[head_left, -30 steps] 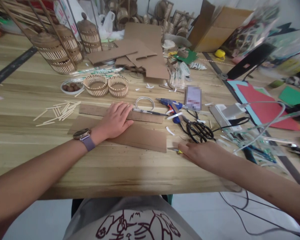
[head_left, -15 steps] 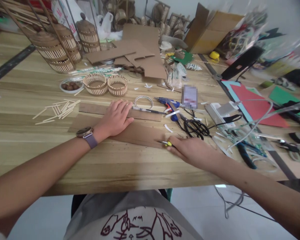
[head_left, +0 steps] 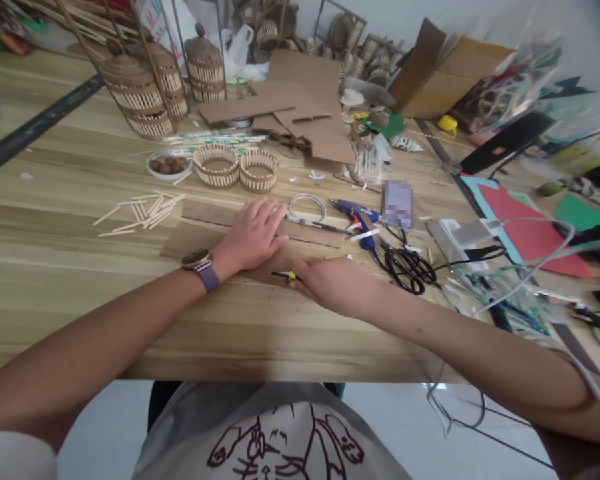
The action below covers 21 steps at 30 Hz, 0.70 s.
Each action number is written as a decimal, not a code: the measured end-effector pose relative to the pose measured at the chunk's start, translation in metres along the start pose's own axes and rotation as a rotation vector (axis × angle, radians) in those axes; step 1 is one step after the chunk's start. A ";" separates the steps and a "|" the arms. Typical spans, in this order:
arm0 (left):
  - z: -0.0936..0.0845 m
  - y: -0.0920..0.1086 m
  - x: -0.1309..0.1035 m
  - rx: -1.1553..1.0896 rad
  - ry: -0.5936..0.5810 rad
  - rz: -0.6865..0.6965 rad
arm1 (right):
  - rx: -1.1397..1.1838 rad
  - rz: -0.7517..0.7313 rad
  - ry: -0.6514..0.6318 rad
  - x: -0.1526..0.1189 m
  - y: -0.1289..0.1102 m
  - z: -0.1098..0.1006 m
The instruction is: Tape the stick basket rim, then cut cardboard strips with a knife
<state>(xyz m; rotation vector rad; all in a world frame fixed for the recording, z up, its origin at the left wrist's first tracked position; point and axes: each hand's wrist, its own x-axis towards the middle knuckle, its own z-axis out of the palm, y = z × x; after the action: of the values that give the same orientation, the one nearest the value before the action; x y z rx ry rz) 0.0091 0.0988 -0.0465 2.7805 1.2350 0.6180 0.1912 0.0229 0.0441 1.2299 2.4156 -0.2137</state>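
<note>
My left hand (head_left: 253, 235) lies flat, fingers stretched out, across a narrow brown cardboard strip (head_left: 316, 235) and the edge of a wider cardboard piece (head_left: 183, 241) in front of it. Closed around a craft knife (head_left: 286, 275) with a yellow part near its blade, my right hand (head_left: 330, 283) rests low over the wider piece's near edge. The blade points left, toward the left wrist; whether its tip is in the cardboard I cannot tell. A pen (head_left: 313, 224) lies on the narrow strip, just right of the left fingers.
Behind the hands are a tape roll (head_left: 307, 208), a blue glue gun (head_left: 355, 213), scissors with black handles (head_left: 410, 267) and two round stick baskets (head_left: 216, 165). Loose sticks (head_left: 145, 212) lie to the left. A white power strip (head_left: 455, 240) with cables sits to the right.
My right hand has moved left along the wider cardboard with the craft knife, closer to my left hand. The left hand stays on the cardboard. The whole view has shifted slightly.
</note>
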 end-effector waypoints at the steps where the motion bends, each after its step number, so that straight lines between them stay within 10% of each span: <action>1: 0.000 0.000 0.000 0.001 -0.004 -0.002 | -0.004 -0.003 0.000 0.001 -0.001 0.000; 21: 0.000 0.003 -0.001 0.012 -0.006 -0.020 | -0.052 -0.005 -0.010 0.010 -0.011 -0.002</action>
<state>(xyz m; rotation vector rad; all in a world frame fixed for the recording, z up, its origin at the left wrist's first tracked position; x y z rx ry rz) 0.0108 0.0957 -0.0465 2.7740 1.2685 0.6021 0.1761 0.0246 0.0413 1.1974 2.4001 -0.1577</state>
